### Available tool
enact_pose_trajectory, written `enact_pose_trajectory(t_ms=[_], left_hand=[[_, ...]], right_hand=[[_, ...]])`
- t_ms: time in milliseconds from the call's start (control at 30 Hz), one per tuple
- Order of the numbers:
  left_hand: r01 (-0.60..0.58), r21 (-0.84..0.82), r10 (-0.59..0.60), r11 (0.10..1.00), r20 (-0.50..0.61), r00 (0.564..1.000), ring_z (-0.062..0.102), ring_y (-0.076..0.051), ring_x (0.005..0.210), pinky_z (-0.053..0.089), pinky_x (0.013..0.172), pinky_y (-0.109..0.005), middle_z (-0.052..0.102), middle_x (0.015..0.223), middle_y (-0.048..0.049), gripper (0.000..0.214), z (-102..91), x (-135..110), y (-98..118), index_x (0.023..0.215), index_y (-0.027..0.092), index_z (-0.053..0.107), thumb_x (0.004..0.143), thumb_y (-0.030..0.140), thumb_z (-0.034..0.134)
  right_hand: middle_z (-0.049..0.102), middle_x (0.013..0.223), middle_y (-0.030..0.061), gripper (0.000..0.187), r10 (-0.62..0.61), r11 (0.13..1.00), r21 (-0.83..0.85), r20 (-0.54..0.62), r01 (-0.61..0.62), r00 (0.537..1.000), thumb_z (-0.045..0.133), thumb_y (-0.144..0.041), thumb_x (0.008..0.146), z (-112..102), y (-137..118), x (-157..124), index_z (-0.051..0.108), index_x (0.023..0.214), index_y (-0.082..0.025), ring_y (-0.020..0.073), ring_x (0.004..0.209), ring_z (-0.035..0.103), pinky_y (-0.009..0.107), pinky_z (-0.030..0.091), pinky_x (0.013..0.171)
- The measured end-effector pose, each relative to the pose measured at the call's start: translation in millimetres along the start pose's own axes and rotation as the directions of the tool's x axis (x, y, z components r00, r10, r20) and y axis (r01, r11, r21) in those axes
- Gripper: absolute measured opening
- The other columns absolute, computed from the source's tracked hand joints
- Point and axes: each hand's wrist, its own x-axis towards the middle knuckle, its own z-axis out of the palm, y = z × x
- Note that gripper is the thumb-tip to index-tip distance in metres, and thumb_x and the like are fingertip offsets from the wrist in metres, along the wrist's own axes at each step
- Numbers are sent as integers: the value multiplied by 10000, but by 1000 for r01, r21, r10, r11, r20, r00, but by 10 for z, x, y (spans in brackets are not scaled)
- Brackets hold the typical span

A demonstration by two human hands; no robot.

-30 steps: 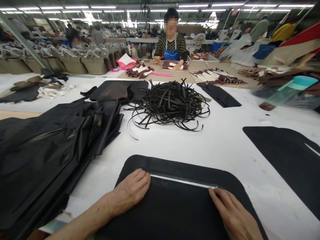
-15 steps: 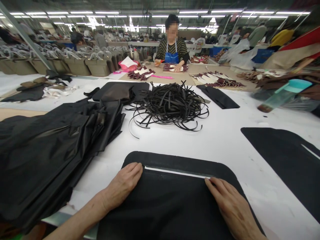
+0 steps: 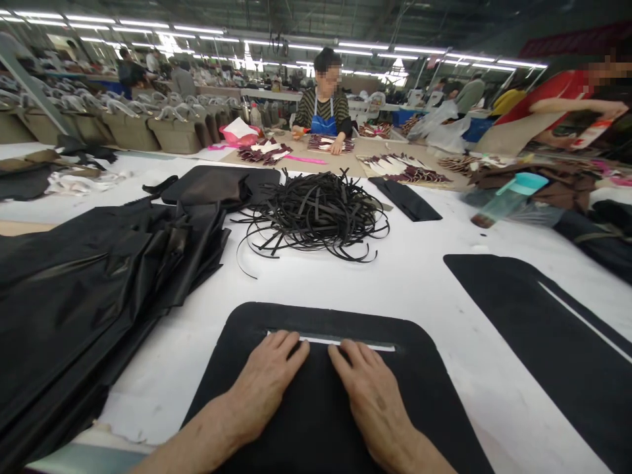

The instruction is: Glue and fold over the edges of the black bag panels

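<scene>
A black leather-like panel [image 3: 316, 408] with rounded corners lies flat on the white table in front of me. Near its far edge runs a long narrow slot [image 3: 320, 340], through which white shows. My left hand [image 3: 274, 372] rests on the panel, fingertips along the left half of the slot. On the right half, my right hand [image 3: 370, 388] lies with its fingertips at the slot's near edge. Both hands have their fingers stretched out and hold nothing. A short gap separates the two thumbs.
Black sheets [image 3: 99, 283] are piled at left. Tangled black strips [image 3: 320, 214] lie ahead. Another slotted black panel [image 3: 548, 342] lies at right, below a bottle with a turquoise lid [image 3: 511, 197]. A co-worker [image 3: 323, 105] sits opposite; another person in red [image 3: 563, 99] leans in at far right.
My hands have moved inward along the slot, from its two ends toward its middle. The panel now lies flatter. The view has turned right, and a person in red shows more fully.
</scene>
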Motion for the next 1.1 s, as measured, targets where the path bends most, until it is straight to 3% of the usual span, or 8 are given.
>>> enact_pose_trajectory(t_ms=[133, 333, 433, 533, 667, 800, 1000, 1100], left_hand=[[-19, 70, 14, 997, 61, 998, 494, -237, 1139, 422, 965, -383, 537, 1248, -137, 414, 100, 29, 88, 1206, 130, 513, 815, 28, 426], [168, -79, -172, 983, -50, 984, 532, -172, 987, 468, 874, -296, 591, 1080, -65, 314, -35, -125, -279, 937, 168, 618, 816, 1, 381], [230, -54, -233, 972, -69, 970, 521, -185, 967, 479, 844, -327, 588, 1064, -70, 365, -80, -127, -469, 1017, 171, 608, 822, 1, 350], [212, -24, -213, 977, -52, 976, 497, -207, 1015, 467, 861, -364, 565, 1140, -80, 449, -57, -107, -579, 1116, 187, 578, 782, -24, 362], [201, -4, -201, 980, -51, 978, 469, -234, 1055, 446, 887, -401, 533, 1204, -100, 517, -10, -94, -630, 1168, 171, 546, 740, -49, 356], [195, -34, -197, 980, -63, 978, 466, -222, 1057, 441, 901, -375, 537, 1199, -70, 550, -16, -79, -674, 1154, 185, 550, 707, -71, 357], [307, -102, -319, 946, -138, 938, 502, -173, 965, 470, 836, -307, 551, 1055, -84, 395, -151, -61, -693, 1044, 137, 573, 814, -16, 291], [228, -99, -238, 969, -98, 966, 492, -175, 964, 454, 850, -313, 559, 1044, -48, 375, -169, -50, -632, 1059, 191, 576, 827, 12, 343]], right_hand=[[597, 970, 100, 388, -67, 998, -15, 15, 67, 998, 526, 8, 732, 118, -67, 60, 564, 1090, -137, 249, 858, 540, 362, 472, 754], [574, 846, 68, 191, 9, 1000, 13, 83, -10, 997, 547, -5, 738, 35, -4, 87, 593, 801, -179, 229, 738, 513, 363, 441, 648], [563, 818, 45, 166, -7, 996, 91, 90, -1, 996, 535, -42, 792, -7, -110, 297, 581, 788, -202, 214, 731, 504, 348, 424, 647], [575, 877, 38, 173, -51, 982, 187, 66, 38, 997, 517, -59, 832, 33, -243, 545, 595, 878, -206, 191, 779, 512, 307, 430, 682], [583, 883, 32, 209, -90, 973, 218, 25, 82, 996, 499, -51, 840, 143, -339, 742, 598, 937, -207, 177, 806, 518, 275, 436, 691], [578, 853, 32, 194, -87, 983, 169, 57, 76, 995, 506, -53, 839, 180, -364, 799, 593, 914, -209, 187, 784, 510, 284, 421, 661], [552, 805, 32, 137, -101, 995, 20, 84, 99, 991, 548, -85, 825, 164, -417, 877, 587, 831, -216, 209, 725, 482, 335, 377, 633], [546, 828, 27, 133, -113, 991, 72, 50, 109, 992, 542, -92, 839, 185, -437, 895, 588, 852, -216, 199, 745, 476, 326, 379, 644]])
